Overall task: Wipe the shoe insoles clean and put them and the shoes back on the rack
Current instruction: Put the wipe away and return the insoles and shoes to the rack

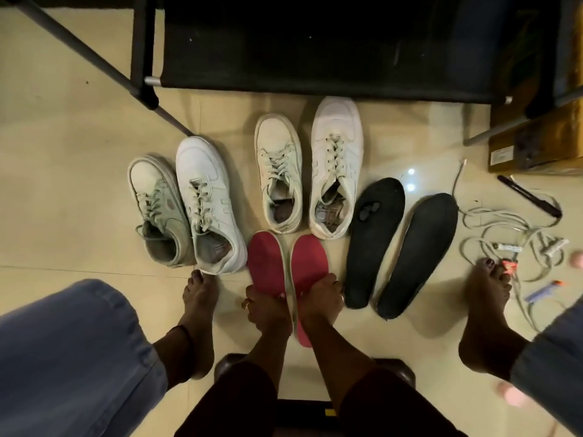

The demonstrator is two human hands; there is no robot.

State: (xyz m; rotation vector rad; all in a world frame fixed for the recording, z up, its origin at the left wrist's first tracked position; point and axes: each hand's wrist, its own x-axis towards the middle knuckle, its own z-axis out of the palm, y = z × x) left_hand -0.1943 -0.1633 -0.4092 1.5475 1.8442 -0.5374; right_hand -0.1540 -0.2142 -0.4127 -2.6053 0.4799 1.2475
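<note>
Nearest to where I stand, between the person's left foot (199,313) and right foot (487,313), both hands are busy. The left hand (268,307) has its grip closed round the heel end of the left red insole (266,266). The right hand (321,298) has its grip wrapped round the right red insole (307,260) a little above the heel, which sticks out below the wrist toward 6 o'clock.

Both red insoles run long-axis from 6 to 12 o'clock, side by side and almost touching, toes pointing away from the person. Each hand is already on its own insole, so neither has to reach. I can see no cloth in either grip.

Just beyond, at about 2 o'clock from the hands, two black insoles (419,253) lie flat on the floor (79,121), tilted toward 1 o'clock, the right hand the nearer to them. Four pale shoes (336,165) stand further out: two at 12 o'clock just past the red toes, two at 10 o'clock.

Farthest, at 12 o'clock, is the black rack (315,58).

The count is two red insoles, two black insoles and four shoes. I'd judge none is back on the rack yet.
</note>
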